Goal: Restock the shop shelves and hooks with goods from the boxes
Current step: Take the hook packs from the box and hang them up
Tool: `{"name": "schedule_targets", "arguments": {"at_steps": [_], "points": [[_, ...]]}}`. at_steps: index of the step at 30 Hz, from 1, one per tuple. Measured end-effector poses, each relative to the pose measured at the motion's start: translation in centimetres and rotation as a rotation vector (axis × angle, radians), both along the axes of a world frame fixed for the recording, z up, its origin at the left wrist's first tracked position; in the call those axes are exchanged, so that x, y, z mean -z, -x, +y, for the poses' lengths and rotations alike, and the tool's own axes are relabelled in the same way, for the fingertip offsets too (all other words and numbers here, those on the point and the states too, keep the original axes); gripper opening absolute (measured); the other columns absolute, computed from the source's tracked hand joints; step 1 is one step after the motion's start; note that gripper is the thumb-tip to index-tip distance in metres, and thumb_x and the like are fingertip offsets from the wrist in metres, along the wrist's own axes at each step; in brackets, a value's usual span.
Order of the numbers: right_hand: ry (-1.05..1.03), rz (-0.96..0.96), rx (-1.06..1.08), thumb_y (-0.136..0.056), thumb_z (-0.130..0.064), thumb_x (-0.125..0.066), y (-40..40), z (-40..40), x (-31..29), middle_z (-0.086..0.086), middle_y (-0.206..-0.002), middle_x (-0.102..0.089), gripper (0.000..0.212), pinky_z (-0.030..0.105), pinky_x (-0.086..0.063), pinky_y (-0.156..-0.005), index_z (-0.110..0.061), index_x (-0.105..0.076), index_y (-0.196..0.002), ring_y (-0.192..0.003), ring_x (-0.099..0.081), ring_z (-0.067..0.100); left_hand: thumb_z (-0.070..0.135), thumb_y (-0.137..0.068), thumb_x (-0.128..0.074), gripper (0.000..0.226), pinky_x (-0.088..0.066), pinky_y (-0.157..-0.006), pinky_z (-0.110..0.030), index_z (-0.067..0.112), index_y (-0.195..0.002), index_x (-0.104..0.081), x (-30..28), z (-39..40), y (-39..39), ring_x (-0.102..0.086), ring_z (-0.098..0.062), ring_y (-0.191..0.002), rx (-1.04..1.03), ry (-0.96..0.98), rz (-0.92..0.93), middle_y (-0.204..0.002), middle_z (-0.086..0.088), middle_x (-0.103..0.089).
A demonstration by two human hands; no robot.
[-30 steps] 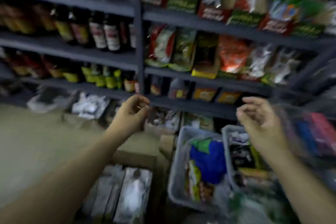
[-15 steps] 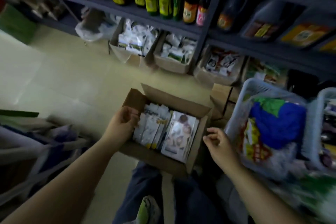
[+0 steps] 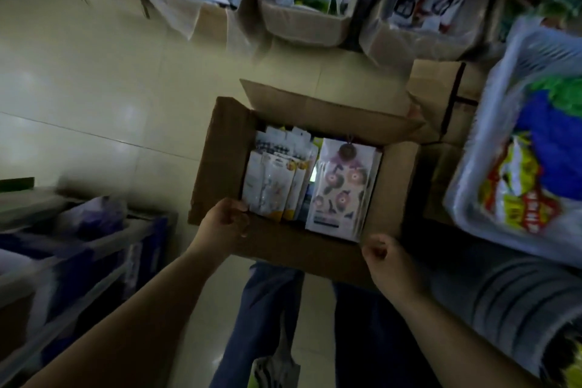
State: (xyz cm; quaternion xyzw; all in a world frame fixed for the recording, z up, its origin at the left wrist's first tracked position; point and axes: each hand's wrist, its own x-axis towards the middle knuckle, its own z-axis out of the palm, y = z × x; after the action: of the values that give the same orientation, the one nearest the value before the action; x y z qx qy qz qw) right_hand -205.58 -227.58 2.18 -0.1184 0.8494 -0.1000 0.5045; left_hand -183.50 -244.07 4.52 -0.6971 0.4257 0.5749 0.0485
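1. The step in hand looks like taking hold of the open box (image 3: 302, 186) by its near corners, either to lift it or to steady it while goods come out. To do it well, I judge both hands should grip the walls and not the loose flaps, since the flaps would fold under the load.
2. The left hand (image 3: 225, 224) has its fingers curled over the near left corner of the box, thumb side at the rim, just beside the slim packets (image 3: 277, 186).
3. The right hand (image 3: 385, 258) is curled at the near right corner. It touches or nearly touches the cardboard; whether it truly grips I cannot tell.
4. The box sits low in front of the person, above the legs (image 3: 267, 318), between both hands. The slim packets stand upright in its left half, and a flat flowered pack (image 3: 343, 189) fills the right half.
5. A lift should stay level, so the upright packets do not tip.
6. A basket (image 3: 491, 142) of bagged goods lies right of the box, and more boxes (image 3: 302, 19) of packets stand on the floor at the far side.
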Motion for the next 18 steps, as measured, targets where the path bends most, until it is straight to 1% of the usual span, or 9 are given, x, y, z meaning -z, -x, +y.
{"name": "schedule_targets", "arguments": {"at_steps": [3, 6, 8, 10, 13, 15, 18], "points": [[-0.02, -0.01, -0.027, -0.094, -0.022, -0.057, 0.0, -0.5, 1.0, 0.006, -0.114, -0.06, 0.029, 0.024, -0.038, -0.076, -0.014, -0.054, -0.122, -0.093, -0.053, 0.017, -0.001, -0.091, -0.048, 0.025, -0.047, -0.069, -0.031, 0.023, -0.09, -0.054, 1.7, 0.0, -0.2, -0.06, -0.028, -0.087, 0.047, -0.021, -0.01, -0.097, -0.012, -0.061], [-0.032, -0.042, -0.041, -0.096, -0.024, -0.053, 0.5, -1.1, 1.9, -0.002, -0.106, -0.053, 0.026, 0.024, -0.037, -0.073, -0.016, -0.052, -0.121, -0.09, -0.049, 0.014, 0.005, -0.093, -0.049, 0.021, -0.047, -0.065, -0.029, 0.025, -0.089, -0.053, 2.7, 0.0, -0.1, -0.061, -0.023, -0.081, 0.101, 0.006, -0.025, -0.092, -0.008, -0.062], [-0.028, -0.041, -0.039, -0.096, -0.024, -0.053, 0.7, -1.7, 2.6, -0.002, -0.105, -0.052, 0.024, 0.026, -0.039, -0.074, -0.017, -0.053, -0.12, -0.09, -0.049, 0.014, 0.005, -0.094, -0.047, 0.019, -0.046, -0.063, -0.025, 0.023, -0.092, -0.053, 3.3, 0.0, 0.0, -0.06, -0.018, -0.078, 0.124, 0.006, -0.013, -0.092, -0.006, -0.062], [-0.031, -0.04, -0.033, -0.097, -0.023, -0.052, 0.8, -2.2, 3.6, -0.001, -0.105, -0.052, 0.022, 0.026, -0.039, -0.075, -0.018, -0.053, -0.118, -0.091, -0.049, 0.015, 0.007, -0.095, -0.047, 0.017, -0.045, -0.063, -0.023, 0.023, -0.096, -0.053, 4.0, 0.0, -0.1, -0.061, -0.016, -0.08, 0.137, 0.0, -0.014, -0.094, -0.004, -0.062], [-0.023, -0.054, -0.035, -0.096, -0.024, -0.053, 0.3, -2.9, 5.3, 0.0, -0.108, -0.056, 0.023, 0.027, -0.04, -0.075, -0.019, -0.053, -0.118, -0.094, -0.053, 0.017, 0.008, -0.096, -0.047, 0.015, -0.046, -0.065, -0.023, 0.019, -0.104, -0.053, 5.2, 0.1, -0.8, -0.061, -0.017, -0.082, 0.105, -0.008, -0.024, -0.098, -0.005, -0.061], [-0.02, -0.065, -0.042, -0.096, -0.024, -0.054, -0.3, -3.3, 6.4, 0.0, -0.109, -0.057, 0.023, 0.028, -0.042, -0.073, -0.02, -0.053, -0.118, -0.096, -0.056, 0.019, 0.005, -0.095, -0.046, 0.017, -0.045, -0.063, -0.023, 0.017, -0.106, -0.053, 6.2, 0.3, -1.6, -0.06, -0.017, -0.081, 0.07, -0.024, -0.047, -0.101, -0.007, -0.061], [-0.043, -0.099, -0.075, -0.096, -0.023, -0.052, -1.7, -3.8, 8.1, 0.001, -0.107, -0.058, 0.021, 0.028, -0.042, -0.07, -0.019, -0.054, -0.116, -0.095, -0.059, 0.02, 0.006, -0.096, -0.044, 0.02, -0.045, -0.062, -0.023, 0.019, -0.108, -0.053, 7.4, 0.8, -3.0, -0.06, -0.017, -0.082, 0.029, -0.061, -0.081, -0.104, -0.009, -0.06]]}}
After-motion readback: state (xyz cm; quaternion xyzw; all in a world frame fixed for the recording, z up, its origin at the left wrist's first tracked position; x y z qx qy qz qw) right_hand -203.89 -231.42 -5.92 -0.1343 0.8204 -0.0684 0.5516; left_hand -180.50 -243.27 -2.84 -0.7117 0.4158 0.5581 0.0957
